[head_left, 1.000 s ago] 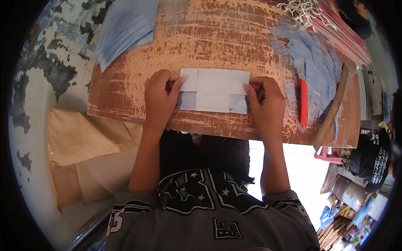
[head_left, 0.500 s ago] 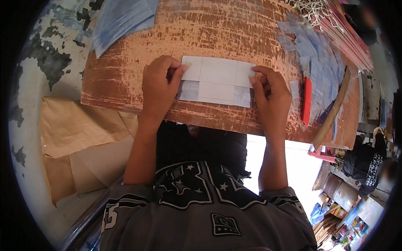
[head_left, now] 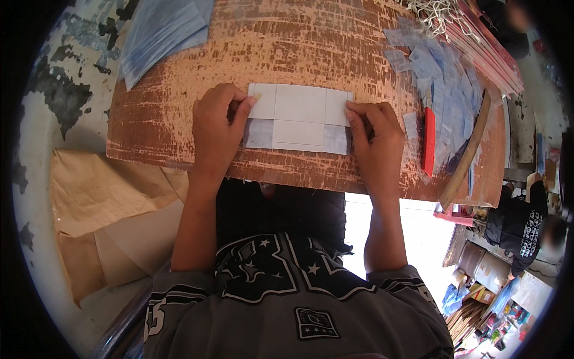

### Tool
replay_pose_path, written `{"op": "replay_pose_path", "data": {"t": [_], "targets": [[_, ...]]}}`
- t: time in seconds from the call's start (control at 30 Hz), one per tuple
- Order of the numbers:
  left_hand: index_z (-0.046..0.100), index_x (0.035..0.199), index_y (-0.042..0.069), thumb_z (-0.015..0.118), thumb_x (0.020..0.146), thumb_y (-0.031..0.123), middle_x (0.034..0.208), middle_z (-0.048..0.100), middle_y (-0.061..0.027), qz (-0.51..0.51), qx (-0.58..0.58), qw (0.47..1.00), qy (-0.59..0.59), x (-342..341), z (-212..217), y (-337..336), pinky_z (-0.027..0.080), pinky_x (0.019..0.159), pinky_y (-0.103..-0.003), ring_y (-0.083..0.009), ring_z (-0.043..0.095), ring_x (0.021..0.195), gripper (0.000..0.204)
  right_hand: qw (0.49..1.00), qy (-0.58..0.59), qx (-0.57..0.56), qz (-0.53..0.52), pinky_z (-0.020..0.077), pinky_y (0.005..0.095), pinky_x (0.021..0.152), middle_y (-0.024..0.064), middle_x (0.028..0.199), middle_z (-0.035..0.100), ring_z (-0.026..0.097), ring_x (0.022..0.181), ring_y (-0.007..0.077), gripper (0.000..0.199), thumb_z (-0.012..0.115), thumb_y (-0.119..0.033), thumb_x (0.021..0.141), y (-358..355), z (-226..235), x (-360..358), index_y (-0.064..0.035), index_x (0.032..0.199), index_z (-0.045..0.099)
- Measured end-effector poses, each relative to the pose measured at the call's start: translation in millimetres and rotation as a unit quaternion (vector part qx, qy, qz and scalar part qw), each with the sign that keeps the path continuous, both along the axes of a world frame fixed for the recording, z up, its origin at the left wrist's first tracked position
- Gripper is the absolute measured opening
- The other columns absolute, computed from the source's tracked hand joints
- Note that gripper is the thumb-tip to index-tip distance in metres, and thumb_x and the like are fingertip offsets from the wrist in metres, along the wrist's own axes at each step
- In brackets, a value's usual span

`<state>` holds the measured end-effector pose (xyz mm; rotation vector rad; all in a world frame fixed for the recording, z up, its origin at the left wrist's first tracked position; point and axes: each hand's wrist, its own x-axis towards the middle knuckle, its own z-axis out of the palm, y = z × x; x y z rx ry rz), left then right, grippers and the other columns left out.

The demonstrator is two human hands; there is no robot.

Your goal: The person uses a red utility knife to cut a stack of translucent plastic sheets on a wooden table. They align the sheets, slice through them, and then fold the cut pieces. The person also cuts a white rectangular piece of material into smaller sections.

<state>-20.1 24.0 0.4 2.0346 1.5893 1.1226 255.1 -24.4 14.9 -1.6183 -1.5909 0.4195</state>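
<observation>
A white creased card (head_left: 301, 105) lies near the front edge of the worn brown table (head_left: 287, 60). Its fold lines mark off panels, and a bluish clear plastic piece (head_left: 259, 133) shows at its two lower corners. My left hand (head_left: 216, 128) pinches the card's upper left edge between thumb and fingers. On the opposite side my right hand (head_left: 381, 134) grips the right edge the same way. The card looks flat between them. Just right of my right hand lies a red-handled cutter (head_left: 429, 143).
Cut clear plastic pieces (head_left: 445, 84) are heaped at the right, beside a curved wooden strip (head_left: 469, 155). Larger plastic sheets (head_left: 164, 45) lie far left. White cords (head_left: 439, 18) and a pinkish stack (head_left: 487, 51) sit far right. Brown paper (head_left: 113, 185) is left below; another person (head_left: 520, 224) is at right.
The whole view has shifted slightly, so the table and things on it appear a little farther left. Both hands keep their hold on the card.
</observation>
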Motion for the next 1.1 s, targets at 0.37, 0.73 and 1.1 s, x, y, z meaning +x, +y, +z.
{"op": "replay_pose_path", "data": {"t": [0.37, 0.73, 1.1], "targets": [[0.084, 0.118, 0.011, 0.076, 0.097, 0.003, 0.098, 0.064, -0.0078, -0.046, 0.086, 0.992, 0.086, -0.6, 1.3, 0.9, 0.049, 0.083, -0.041, -0.0258, 0.062, 0.088, 0.024, 0.998, -0.051, 0.029, 0.010, 0.0560, 0.0465, 0.068, 0.0138, 0.098, 0.065, 0.072, 0.080, 0.0346, 0.011, 0.075, -0.010, 0.104, -1.2, -4.8, -1.6, -0.0048, 0.113, 0.079], [0.082, 0.118, 0.011, 0.074, 0.090, 0.001, 0.113, 0.069, -0.0049, -0.106, 0.114, 0.973, 0.171, -3.0, 15.8, 5.6, 0.045, 0.096, -0.042, -0.0263, 0.065, 0.107, 0.030, 0.992, -0.121, 0.008, 0.044, 0.0579, 0.0458, 0.074, 0.0096, 0.108, 0.061, 0.070, 0.090, 0.0323, 0.026, 0.082, -0.007, 0.094, 0.0, 3.7, 0.8, -0.0133, 0.119, 0.080], [0.075, 0.133, 0.003, 0.078, 0.095, 0.035, 0.119, 0.068, -0.0114, -0.188, 0.047, 0.950, 0.246, -4.1, 46.2, -7.6, 0.043, 0.100, -0.046, -0.0299, 0.063, 0.113, 0.050, 0.952, -0.243, 0.058, 0.176, 0.0575, 0.0448, 0.096, 0.0060, 0.131, 0.068, 0.064, 0.112, 0.0311, 0.042, 0.087, -0.027, 0.090, 3.5, 13.8, 12.9, -0.0079, 0.126, 0.077]]}}
